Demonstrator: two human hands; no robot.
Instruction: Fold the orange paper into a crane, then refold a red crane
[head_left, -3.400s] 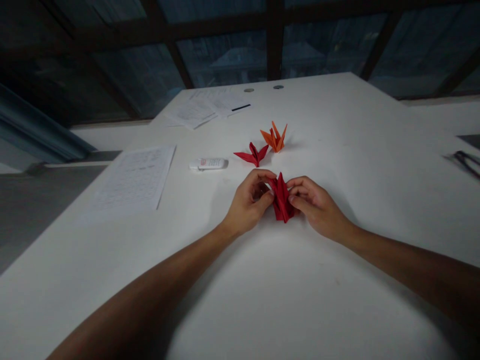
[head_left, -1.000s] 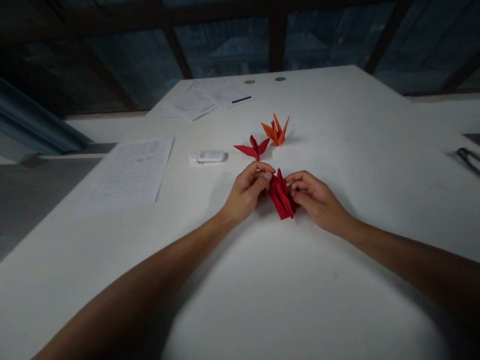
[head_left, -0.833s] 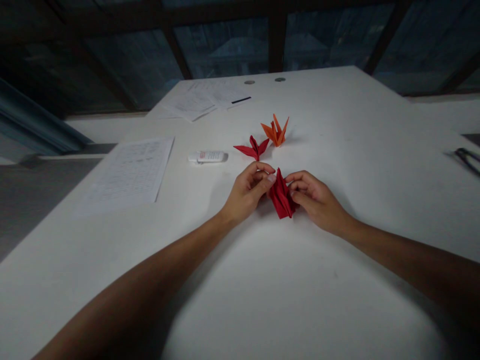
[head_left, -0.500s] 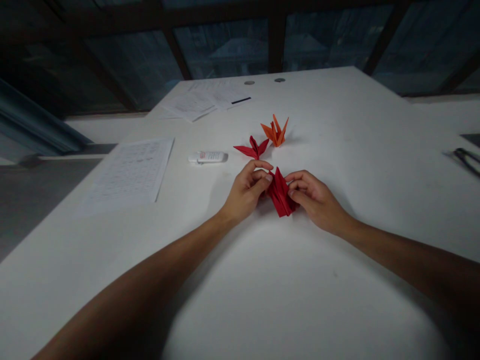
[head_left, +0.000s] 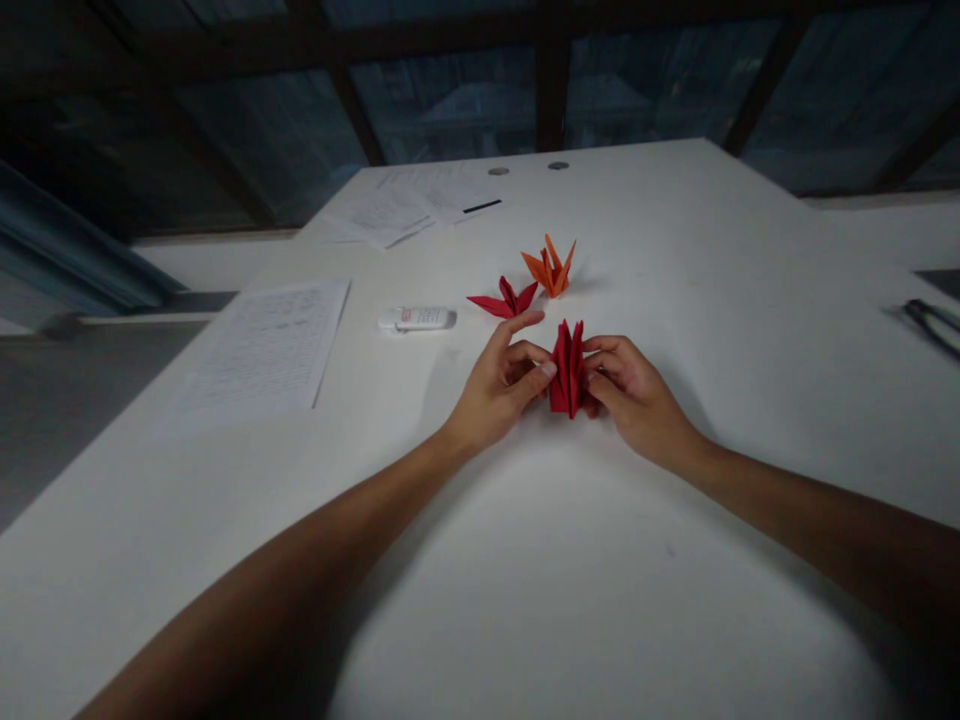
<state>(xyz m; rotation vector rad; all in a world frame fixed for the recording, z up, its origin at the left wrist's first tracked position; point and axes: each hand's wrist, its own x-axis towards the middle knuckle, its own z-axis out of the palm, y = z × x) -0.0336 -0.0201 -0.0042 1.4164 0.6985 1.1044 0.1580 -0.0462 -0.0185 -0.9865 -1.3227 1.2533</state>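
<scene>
Between my two hands stands a folded red paper piece (head_left: pixel 568 372), its layers upright and pointed at the top. My left hand (head_left: pixel 506 378) pinches its left side between thumb and fingers, with the index finger lifted and stretched out. On the other side, my right hand (head_left: pixel 628 388) grips the paper's right edge, some of its fingertips hidden behind the folds. Just beyond my left hand lies a red origami crane (head_left: pixel 508 299) with spread points. Behind that one sits an orange origami crane (head_left: pixel 551 268).
A white correction-fluid-like tube (head_left: pixel 417 319) lies left of the cranes. Written sheets (head_left: pixel 255 350) rest at the left, with more papers (head_left: pixel 397 208) and a black strip (head_left: pixel 482 206) farther back. Dark-handled scissors (head_left: pixel 934 322) lie at the far right. Windows line the table's (head_left: pixel 637 560) far side.
The red paper has turned from a tilted position to a more upright one, its folds now facing me narrowly. My left hand has shifted slightly right and down.
</scene>
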